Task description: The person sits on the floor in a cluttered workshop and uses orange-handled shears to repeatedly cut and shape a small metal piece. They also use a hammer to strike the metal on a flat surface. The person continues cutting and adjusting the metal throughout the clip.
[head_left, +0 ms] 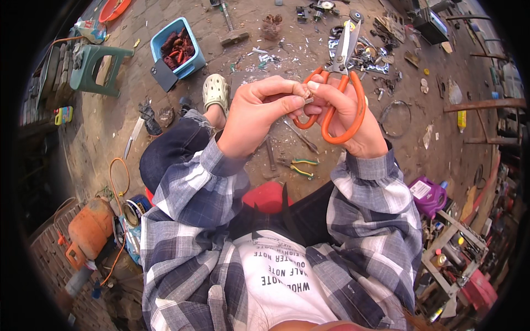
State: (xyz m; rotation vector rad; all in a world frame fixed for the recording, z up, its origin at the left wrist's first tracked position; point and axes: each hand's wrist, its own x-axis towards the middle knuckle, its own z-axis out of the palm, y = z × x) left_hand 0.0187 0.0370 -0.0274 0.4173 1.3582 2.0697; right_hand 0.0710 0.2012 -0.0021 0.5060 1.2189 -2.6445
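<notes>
My left hand [258, 107] is closed in a pinch, thumb against forefinger. Between its fingertips is a small pale piece with a greyish end [308, 100], too small to name. My right hand [353, 113] meets it there, fingertips beside the piece. Scissors [361, 105] with large orange loop handles hang in my right hand, their blades pointing away from me and slightly apart. Part of the handles is hidden behind my fingers. Below my hands, pliers with yellow-green grips [301, 166] lie on the ground.
A blue bin [197, 65] holding reddish-brown scraps stands at the far left, near a green stool [95, 69]. A hammer [232, 36] and scattered metal parts [367, 55] lie ahead. An orange tank [91, 226] sits at left, a purple jug [429, 197] at right.
</notes>
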